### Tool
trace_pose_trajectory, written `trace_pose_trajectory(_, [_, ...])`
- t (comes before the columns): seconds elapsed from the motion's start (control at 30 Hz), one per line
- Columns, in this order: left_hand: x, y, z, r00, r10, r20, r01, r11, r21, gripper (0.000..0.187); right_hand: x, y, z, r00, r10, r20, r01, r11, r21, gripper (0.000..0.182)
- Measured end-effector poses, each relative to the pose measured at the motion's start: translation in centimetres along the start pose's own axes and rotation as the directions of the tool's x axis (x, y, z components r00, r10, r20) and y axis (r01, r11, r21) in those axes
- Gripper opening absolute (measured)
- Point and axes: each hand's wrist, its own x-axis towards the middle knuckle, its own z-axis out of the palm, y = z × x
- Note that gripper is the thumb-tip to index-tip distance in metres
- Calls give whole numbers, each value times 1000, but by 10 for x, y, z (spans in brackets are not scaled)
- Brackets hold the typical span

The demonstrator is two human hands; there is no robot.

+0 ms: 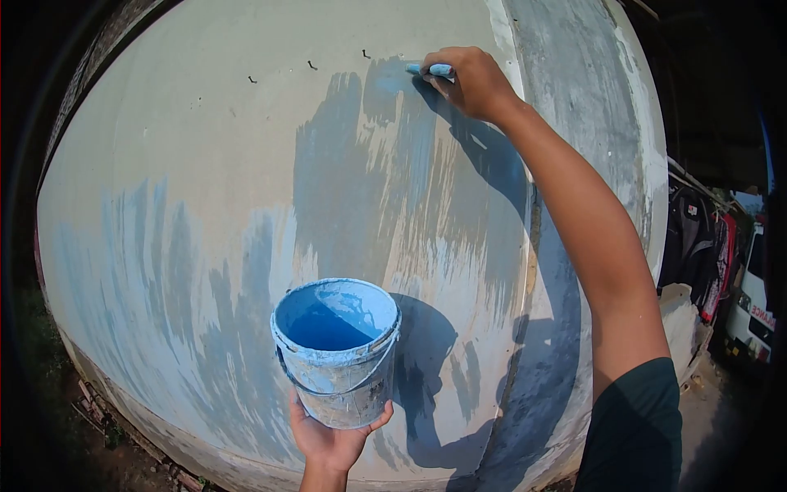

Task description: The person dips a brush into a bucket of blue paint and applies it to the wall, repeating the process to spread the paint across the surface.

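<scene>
My left hand (332, 443) holds a paint-smeared bucket (344, 389) from below, its fingers around the base. Blue paint (324, 324) lies inside the bucket, and its wire handle hangs down the front. My right hand (469, 80) is closed on a blue-coated brush (432, 70), whose tip is against the wall near the top of a painted patch. The wall (221, 148) is pale grey-beige with streaky blue and grey-blue strokes on its left and middle parts.
Several dark nails (311, 66) stick out of the wall left of the brush. A grey vertical strip (574, 82) runs along the wall's right. Hanging clothes (693, 238) and a white vehicle (750, 303) stand at the far right. Rubble (98, 410) lies at lower left.
</scene>
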Motion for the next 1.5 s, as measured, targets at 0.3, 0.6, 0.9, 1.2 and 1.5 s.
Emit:
trace_pose_trajectory(0.3, [-14, -24, -14, 996, 90, -28, -88, 994, 59, 88, -204, -128, -21, 866, -280, 414, 94, 905, 416, 27])
trace_pose_trajectory(0.6, [-3, -53, -7, 981, 170, -98, -161, 983, 94, 88, -54, -13, -24, 933, 175, 314, -210, 974, 83, 16])
trace_pose_trajectory(0.9, [-8, -52, -9, 985, 141, -98, -132, 987, 95, 88, -185, -89, 6, 904, -326, 276, 329, 944, 34, 28])
trace_pose_trajectory(1.2, [-3, -34, -3, 998, 67, -12, -66, 997, 48, 82, -149, -128, -15, 774, 25, 633, -378, 820, 430, 18])
trace_pose_trajectory(1.5, [-4, -31, -8, 997, 56, 50, -60, 994, 91, 79, -51, -51, -3, 988, 86, -130, -70, 990, 123, 26])
